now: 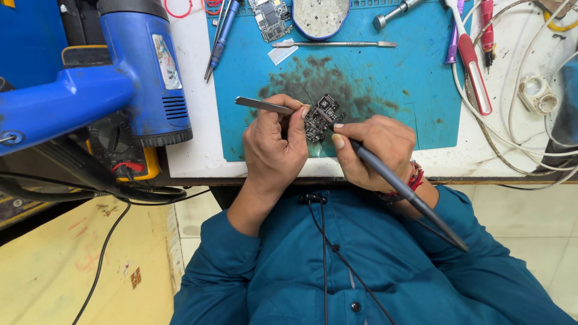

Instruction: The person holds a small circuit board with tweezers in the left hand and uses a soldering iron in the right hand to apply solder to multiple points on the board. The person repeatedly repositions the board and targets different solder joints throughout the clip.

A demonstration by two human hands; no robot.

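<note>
A small dark circuit board [320, 119] is held just above the near edge of a blue work mat [385, 90]. My left hand [274, 144] pinches the board's left side and also holds metal tweezers [260, 105] that stick out to the left. My right hand [373, 150] grips a grey soldering iron [409, 195] like a pen. Its tip touches the top of the board, and the handle runs back over my wrist toward my blue sleeve.
A blue hot air gun [144, 66] stands at the left over a yellow multimeter [129, 159]. On the mat's far side lie a second circuit board [271, 18], a round tin [320, 17], a metal spudger [334, 44] and a blue screwdriver [223, 33]. White cables [518, 138] curl at the right.
</note>
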